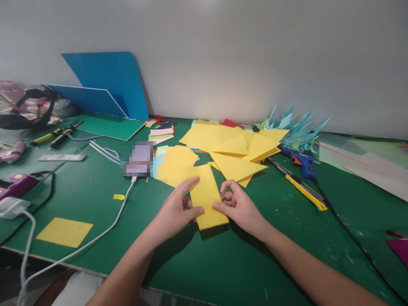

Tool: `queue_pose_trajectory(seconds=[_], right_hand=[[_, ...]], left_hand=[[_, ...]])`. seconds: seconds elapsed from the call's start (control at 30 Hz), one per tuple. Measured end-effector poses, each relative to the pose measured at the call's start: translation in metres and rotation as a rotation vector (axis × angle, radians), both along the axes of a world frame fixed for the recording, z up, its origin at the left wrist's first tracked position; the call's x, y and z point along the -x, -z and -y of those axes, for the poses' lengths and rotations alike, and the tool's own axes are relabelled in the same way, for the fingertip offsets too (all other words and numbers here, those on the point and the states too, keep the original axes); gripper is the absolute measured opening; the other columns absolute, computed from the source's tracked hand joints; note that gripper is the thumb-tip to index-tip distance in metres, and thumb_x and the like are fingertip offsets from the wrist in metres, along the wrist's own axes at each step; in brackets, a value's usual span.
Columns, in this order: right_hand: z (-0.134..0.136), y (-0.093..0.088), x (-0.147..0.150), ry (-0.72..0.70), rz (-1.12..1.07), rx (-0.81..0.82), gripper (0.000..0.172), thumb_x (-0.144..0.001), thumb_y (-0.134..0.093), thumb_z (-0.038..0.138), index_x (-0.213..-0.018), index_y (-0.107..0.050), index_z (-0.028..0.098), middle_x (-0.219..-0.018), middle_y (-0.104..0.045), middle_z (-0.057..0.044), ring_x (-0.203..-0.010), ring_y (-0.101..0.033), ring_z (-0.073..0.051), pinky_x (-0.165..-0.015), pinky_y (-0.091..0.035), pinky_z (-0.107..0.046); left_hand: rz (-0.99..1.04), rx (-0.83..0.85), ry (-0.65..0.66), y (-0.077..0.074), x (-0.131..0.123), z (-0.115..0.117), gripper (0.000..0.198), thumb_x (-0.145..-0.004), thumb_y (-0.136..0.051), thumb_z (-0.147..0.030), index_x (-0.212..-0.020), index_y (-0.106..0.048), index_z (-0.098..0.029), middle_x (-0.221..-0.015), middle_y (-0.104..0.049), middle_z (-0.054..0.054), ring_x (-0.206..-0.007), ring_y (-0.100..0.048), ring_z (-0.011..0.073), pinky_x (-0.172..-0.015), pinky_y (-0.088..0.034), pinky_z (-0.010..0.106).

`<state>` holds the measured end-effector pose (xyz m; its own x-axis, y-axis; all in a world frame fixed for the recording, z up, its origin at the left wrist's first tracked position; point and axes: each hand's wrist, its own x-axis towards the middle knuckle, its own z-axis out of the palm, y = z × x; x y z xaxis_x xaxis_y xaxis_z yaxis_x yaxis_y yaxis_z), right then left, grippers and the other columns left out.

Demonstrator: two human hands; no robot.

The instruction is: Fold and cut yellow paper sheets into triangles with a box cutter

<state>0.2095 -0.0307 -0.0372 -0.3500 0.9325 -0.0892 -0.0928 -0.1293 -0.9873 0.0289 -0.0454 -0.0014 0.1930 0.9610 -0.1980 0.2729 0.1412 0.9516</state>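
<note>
A folded piece of yellow paper (208, 195) is held just above the green table, between my two hands. My left hand (181, 206) grips its left edge, with the thumb on the front face and the index finger near the top. On the right edge, my right hand (237, 204) pinches the paper between thumb and curled fingers. Just behind it lie a stack of yellow sheets (178, 163) and several folded yellow triangles (234, 166). Larger yellow sheets (216, 138) spread out further back.
Right of my hands lie a yellow utility knife (306, 191) and a blue glue gun (301, 161), its cord running forward. Blue-green folded paper pieces (296, 125) stand behind. On the left are a blurred phone (139, 159), its white cable (119, 223) and a yellow sheet (65, 232).
</note>
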Motion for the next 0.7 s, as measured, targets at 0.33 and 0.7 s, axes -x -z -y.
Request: queue_pose_trajectory(seconds=[0.33,0.7], right_hand=[[0.005,0.001,-0.001,0.016,0.405,-0.338,0.022,-0.075,-0.063,0.027,-0.088,-0.044,0.024,-0.063,-0.046,0.008,-0.049,-0.039,-0.009,-0.049,-0.032,-0.023],[-0.004,0.006,-0.011,0.016,0.805,-0.833,0.022,-0.092,-0.049,0.028,-0.096,-0.069,0.02,-0.078,-0.06,-0.006,-0.077,-0.055,-0.02,-0.068,-0.045,-0.032]], left_hand=[[-0.274,-0.112,0.035,0.006,0.007,-0.002,0.065,-0.067,-0.059,-0.017,-0.13,-0.046,-0.019,-0.116,-0.056,0.009,-0.063,-0.05,0.0114,-0.058,-0.045,0.027],[-0.636,-0.162,0.147,0.001,0.008,0.001,0.066,-0.072,-0.05,-0.011,-0.136,-0.04,-0.014,-0.142,-0.042,0.011,-0.116,-0.052,0.0269,-0.092,-0.047,0.035]])
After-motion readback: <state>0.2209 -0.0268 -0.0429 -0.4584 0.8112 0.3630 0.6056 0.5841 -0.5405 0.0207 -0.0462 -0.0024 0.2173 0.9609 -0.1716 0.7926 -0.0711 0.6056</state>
